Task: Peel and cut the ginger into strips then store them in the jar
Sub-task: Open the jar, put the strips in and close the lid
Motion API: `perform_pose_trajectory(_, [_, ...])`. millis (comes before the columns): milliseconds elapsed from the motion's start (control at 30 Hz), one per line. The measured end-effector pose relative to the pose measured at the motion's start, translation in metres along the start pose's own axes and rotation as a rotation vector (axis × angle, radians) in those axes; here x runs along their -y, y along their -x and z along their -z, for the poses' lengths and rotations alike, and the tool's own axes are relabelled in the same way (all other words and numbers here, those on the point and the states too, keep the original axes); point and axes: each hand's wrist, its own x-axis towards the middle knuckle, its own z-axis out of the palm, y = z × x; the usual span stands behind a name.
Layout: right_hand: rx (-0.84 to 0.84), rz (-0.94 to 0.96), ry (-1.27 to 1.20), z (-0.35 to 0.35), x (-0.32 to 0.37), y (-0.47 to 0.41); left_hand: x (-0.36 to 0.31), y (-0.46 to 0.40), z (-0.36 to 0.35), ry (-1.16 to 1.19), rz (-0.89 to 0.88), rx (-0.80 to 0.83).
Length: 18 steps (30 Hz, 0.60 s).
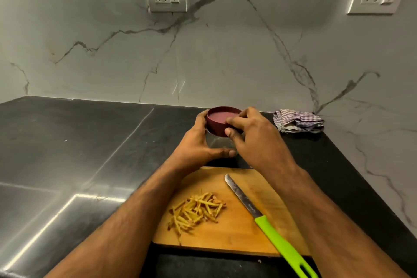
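Both hands are on the jar now: the left hand wraps its fingers around the clear glass jar, thumb curled across the near side, while the right hand pinches the rim of the round maroon lid sitting on top of it. The jar stands on the dark stone bench, toward its back edge, just beyond the far edge of the rectangular wooden cutting board. On that board, a loose pile of pale yellow ginger strips lies left of centre. Beside them rests a steel-bladed knife with a lime-green handle, handle overhanging the board's near right corner. A crumpled striped cloth sits at the bench's back right corner.
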Motion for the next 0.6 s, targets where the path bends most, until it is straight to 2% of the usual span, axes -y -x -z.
perform_pose_trajectory(167, [-0.024,0.034,-0.019,0.002,0.005,0.003,0.004,-0.005,-0.002,0.033,-0.042,-0.138])
perform_pose_trajectory(267, [-0.043,0.048,-0.082,0.003,0.007,0.005,-0.001,-0.004,-0.001,-0.038,-0.145,-0.250])
perform_pose_trajectory(433, [-0.126,-0.051,-0.156,0.004,0.010,-0.001,-0.007,-0.005,0.009,-0.265,-0.353,-0.351])
perform_pose_trajectory(600, [0.081,-0.274,-0.261,0.004,0.015,-0.003,-0.015,-0.001,0.017,-0.509,-0.510,-0.338])
